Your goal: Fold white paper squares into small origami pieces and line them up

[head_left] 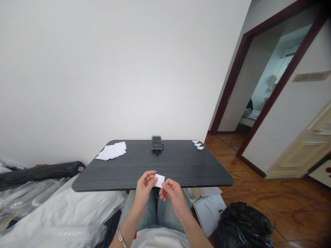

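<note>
Paper (159,181) was pinched by the left hand (145,185) and the right hand (173,191) at lower centre, by the near edge of the table (178,167). If tugged unevenly, it might have been creased or torn. Sheets (112,151) were piled left of centre, white pieces (198,145) set right of centre.

No legible txt; screen (156,141) pixelated, label (81,169) on blk roll (43,174) too sm. to read.
</note>
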Demonstrator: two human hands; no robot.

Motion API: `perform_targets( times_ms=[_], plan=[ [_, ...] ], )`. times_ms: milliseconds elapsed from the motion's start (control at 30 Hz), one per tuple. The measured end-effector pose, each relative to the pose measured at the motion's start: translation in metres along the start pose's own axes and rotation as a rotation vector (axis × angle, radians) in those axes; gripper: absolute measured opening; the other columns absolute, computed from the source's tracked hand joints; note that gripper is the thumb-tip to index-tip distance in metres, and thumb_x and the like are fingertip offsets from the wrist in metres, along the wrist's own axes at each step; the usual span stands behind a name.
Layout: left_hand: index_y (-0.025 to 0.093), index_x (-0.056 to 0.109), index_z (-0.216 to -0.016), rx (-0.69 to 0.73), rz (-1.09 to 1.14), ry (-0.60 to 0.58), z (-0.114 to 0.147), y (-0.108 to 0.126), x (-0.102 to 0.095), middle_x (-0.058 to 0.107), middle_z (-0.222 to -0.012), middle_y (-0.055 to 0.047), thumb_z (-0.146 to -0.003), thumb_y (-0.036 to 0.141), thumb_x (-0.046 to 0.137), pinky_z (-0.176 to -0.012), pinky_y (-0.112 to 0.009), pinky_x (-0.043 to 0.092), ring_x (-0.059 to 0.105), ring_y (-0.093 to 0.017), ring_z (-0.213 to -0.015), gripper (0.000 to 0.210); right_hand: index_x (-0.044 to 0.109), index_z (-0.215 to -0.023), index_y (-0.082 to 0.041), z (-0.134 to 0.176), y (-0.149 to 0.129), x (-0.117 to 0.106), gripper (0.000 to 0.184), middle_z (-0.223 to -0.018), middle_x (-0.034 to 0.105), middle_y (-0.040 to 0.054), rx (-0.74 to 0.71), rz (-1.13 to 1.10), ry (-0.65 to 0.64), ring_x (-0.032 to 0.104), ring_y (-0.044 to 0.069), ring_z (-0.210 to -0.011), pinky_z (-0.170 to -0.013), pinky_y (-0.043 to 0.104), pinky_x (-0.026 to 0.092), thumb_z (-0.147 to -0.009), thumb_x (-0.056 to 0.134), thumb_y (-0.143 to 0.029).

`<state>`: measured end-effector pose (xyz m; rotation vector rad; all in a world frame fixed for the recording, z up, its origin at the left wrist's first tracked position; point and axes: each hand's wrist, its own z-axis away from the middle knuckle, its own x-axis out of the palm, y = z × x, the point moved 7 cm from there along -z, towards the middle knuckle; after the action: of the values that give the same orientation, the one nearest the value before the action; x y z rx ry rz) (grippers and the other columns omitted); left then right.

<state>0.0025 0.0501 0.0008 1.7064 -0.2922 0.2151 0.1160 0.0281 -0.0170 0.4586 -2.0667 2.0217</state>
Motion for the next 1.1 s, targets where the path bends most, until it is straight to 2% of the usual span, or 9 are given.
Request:
perform_targets(
  times_ms=[133,300,400,533,833,967,1100],
  plan=[
    [0.015,0.058,-0.088,-0.006,-0.007,0.001,0.000,0.001,-0.002,0.057,-0.065,0.001,-0.065,0.027,0.068,-0.056,-0.020,0.040,0.053,-0.011,-0.058,0.028,0.055,-0.061,-0.014,-0.003,-0.003,-0.005,0.036,-0.052,0.059,0.0019,-0.070,0.065,0.011,0.052,0.009,-0.041,-0.037,0.017,0.037,-0.074,0.055,-0.048],
    [0.015,0.058,-0.088,-0.027,0.019,-0.048,0.000,0.000,0.002,0.057,-0.063,0.002,-0.064,0.026,0.068,-0.053,-0.019,0.038,0.051,-0.010,-0.055,0.028,0.058,-0.082,-0.019,-0.004,-0.016,-0.018,0.019,-0.066,0.060,0.0007,-0.257,0.137,0.063,0.057,0.012,-0.054,-0.042,0.018,0.040,-0.073,0.060,-0.035],
    [0.014,0.058,-0.087,-0.040,0.024,-0.074,0.000,-0.003,0.005,0.056,-0.063,0.002,-0.064,0.026,0.068,-0.053,-0.020,0.038,0.051,-0.010,-0.055,0.028,0.064,-0.081,-0.020,0.000,-0.028,-0.015,0.011,-0.076,0.060,0.0036,-0.387,0.332,-0.002,0.058,0.015,-0.065,-0.049,0.022,0.043,-0.076,0.056,-0.026],
    [0.014,0.057,-0.089,-0.069,0.031,-0.115,0.002,-0.006,0.008,0.056,-0.064,0.001,-0.065,0.026,0.068,-0.054,-0.020,0.038,0.051,-0.010,-0.056,0.029,0.069,-0.078,-0.022,0.006,-0.042,-0.009,0.015,-0.073,0.060,0.0038,-0.543,0.512,-0.070,0.056,0.016,-0.069,-0.052,0.023,0.042,-0.075,0.055,-0.016],
    [0.014,0.059,-0.085,-0.092,0.015,-0.150,0.004,-0.006,0.014,0.057,-0.059,0.002,-0.065,0.026,0.068,-0.054,-0.019,0.038,0.050,-0.009,-0.053,0.025,0.070,-0.069,-0.022,0.003,-0.043,-0.015,0.018,-0.063,0.062,0.0016,-0.598,0.514,-0.072,0.055,0.015,-0.058,-0.052,0.024,0.040,-0.071,0.058,-0.010],
    [0.013,0.059,-0.085,-0.088,0.018,-0.167,0.003,-0.008,0.012,0.059,-0.058,0.000,-0.073,0.032,0.059,-0.053,-0.021,0.040,0.051,-0.010,-0.051,0.022,0.070,-0.069,-0.021,-0.001,-0.035,-0.027,0.015,-0.063,0.060,0.0008,-0.567,0.419,0.061,0.053,0.013,-0.057,-0.049,0.023,0.040,-0.071,0.058,-0.012],
    [0.014,0.061,-0.087,0.040,-0.052,-0.225,0.002,0.000,0.012,0.062,-0.071,-0.003,-0.073,0.028,0.061,-0.062,-0.023,0.044,0.056,-0.013,-0.064,0.020,0.069,-0.071,-0.020,-0.005,-0.027,-0.037,0.013,-0.064,0.056,0.0001,-0.529,0.263,0.154,0.050,0.011,-0.054,-0.046,0.021,0.040,-0.070,0.058,-0.013]
  ],
)
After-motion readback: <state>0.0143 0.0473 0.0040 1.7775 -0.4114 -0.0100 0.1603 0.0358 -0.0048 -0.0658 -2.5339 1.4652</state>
